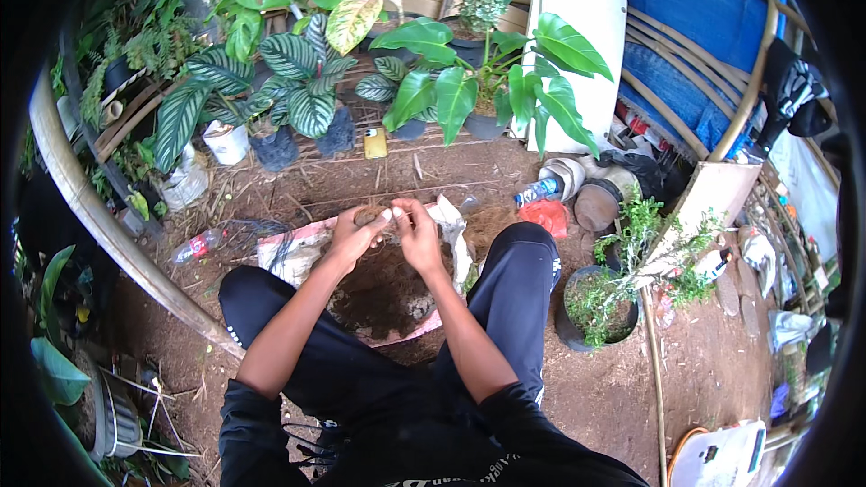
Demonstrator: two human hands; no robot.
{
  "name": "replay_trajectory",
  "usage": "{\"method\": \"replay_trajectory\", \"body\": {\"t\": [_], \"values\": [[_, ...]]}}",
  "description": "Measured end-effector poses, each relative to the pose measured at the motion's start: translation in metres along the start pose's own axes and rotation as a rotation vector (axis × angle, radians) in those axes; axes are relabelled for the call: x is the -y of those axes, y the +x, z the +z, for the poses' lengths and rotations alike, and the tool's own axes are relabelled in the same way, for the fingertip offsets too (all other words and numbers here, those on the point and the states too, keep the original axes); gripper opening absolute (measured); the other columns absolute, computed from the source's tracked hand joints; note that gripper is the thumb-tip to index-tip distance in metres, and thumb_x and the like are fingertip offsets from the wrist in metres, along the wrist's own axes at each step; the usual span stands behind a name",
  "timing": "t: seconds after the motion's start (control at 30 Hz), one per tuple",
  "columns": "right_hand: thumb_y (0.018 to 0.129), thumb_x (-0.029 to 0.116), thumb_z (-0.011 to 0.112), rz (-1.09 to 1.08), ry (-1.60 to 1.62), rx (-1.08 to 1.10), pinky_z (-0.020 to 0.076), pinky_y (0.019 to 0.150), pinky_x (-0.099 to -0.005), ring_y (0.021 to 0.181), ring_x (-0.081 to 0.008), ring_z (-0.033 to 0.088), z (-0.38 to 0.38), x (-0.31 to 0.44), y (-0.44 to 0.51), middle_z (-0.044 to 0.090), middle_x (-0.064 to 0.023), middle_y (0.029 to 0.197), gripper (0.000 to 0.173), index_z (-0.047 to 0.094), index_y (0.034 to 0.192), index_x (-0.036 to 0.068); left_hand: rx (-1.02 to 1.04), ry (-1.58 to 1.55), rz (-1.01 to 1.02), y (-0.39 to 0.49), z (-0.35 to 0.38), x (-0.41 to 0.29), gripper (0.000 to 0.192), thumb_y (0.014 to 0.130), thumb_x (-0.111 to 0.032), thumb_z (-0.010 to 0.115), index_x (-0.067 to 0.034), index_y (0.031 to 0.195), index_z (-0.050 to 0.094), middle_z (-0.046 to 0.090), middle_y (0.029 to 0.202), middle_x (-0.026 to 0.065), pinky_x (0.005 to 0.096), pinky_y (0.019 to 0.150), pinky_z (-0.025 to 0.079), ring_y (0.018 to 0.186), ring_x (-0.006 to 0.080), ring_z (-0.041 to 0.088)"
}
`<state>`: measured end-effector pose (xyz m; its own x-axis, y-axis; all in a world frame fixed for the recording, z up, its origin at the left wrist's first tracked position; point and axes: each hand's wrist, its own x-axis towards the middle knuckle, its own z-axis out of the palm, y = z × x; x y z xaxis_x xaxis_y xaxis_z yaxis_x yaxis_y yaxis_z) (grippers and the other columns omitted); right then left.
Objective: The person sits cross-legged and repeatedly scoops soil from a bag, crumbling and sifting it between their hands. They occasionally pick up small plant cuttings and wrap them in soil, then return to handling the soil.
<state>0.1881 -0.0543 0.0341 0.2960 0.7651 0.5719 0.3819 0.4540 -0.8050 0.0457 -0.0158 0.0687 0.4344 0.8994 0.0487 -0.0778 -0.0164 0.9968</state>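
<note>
Between my knees lies an opened sack [291, 258], pale with pink edges, holding dark brown soil or fibre [382, 294]. Above its far part my left hand [357, 235] grips a small brown fibrous clump [371, 215]. My right hand [414, 230] meets it from the right, with thumb and fingertips close together at the clump's edge; whether it pinches some strands is too small to tell. Loose brown fibre [487, 220] lies on the ground just right of the sack.
Potted plants [298, 81] and a yellow phone [375, 143] stand or lie beyond the sack. Plastic bottles lie at left [197, 246] and right [538, 191], near a red plastic bag [545, 216] and stacked pots [597, 204]. A potted shrub [599, 308] stands beside my right knee; a curved bamboo pole [135, 257] crosses at left.
</note>
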Motion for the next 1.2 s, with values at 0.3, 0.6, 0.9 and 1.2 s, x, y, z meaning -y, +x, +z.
{"method": "replay_trajectory", "body": {"t": [0.3, 0.6, 0.9, 1.2], "values": [[0.09, 0.002, 0.062, 0.13, 0.149, -0.052, 0.0492, 0.069, -0.0264, 0.074, -0.0093, 0.058, -0.005, -0.008, -0.068, 0.066, -0.009, 0.093, 0.033, 0.059, 0.123, -0.001, 0.106, 0.17, -0.067, -0.021, 0.008, 0.013, 0.025, 0.085, -0.02, 0.074, -0.004, 0.101, 0.065, 0.064, 0.083, 0.0007, 0.0234, 0.049, 0.044, 0.059, 0.0068, 0.056], [0.099, 0.018, 0.056, 0.304, 0.254, 0.087, 0.0486, 0.064, -0.0242, 0.067, -0.0079, 0.057, -0.038, -0.021, -0.074, 0.061, -0.0012, 0.074, 0.019, 0.059, 0.093, 0.0, 0.265, 0.24, -0.05, -0.03, 0.006, 0.017, 0.038, 0.091, -0.04, 0.067, -0.008, 0.11, 0.062, 0.065, 0.088, 0.0007, 0.0216, 0.046, 0.04, 0.056, 0.0034, 0.05], [0.103, 0.03, 0.048, 0.337, 0.131, 0.041, 0.0463, 0.059, -0.0248, 0.061, -0.0077, 0.054, -0.052, 0.051, -0.089, 0.052, -0.0005, 0.063, 0.037, 0.055, 0.079, 0.003, 0.204, 0.287, -0.107, -0.044, 0.009, 0.017, 0.052, 0.1, -0.054, 0.04, -0.009, 0.115, 0.061, 0.04, 0.059, -0.0063, 0.023, 0.042, 0.032, 0.046, 0.0029, 0.036], [0.103, 0.036, 0.044, 0.368, 0.346, 0.038, 0.0446, 0.055, -0.0268, 0.054, -0.0085, 0.049, -0.008, 0.022, -0.105, 0.046, 0.0006, 0.06, 0.045, 0.05, 0.074, 0.003, 0.247, 0.554, 0.357, -0.05, 0.009, 0.012, 0.037, 0.097, -0.038, 0.054, -0.005, 0.112, 0.062, 0.065, 0.094, 0.0071, 0.0298, 0.069, 0.049, 0.077, 0.0136, 0.06]]}}
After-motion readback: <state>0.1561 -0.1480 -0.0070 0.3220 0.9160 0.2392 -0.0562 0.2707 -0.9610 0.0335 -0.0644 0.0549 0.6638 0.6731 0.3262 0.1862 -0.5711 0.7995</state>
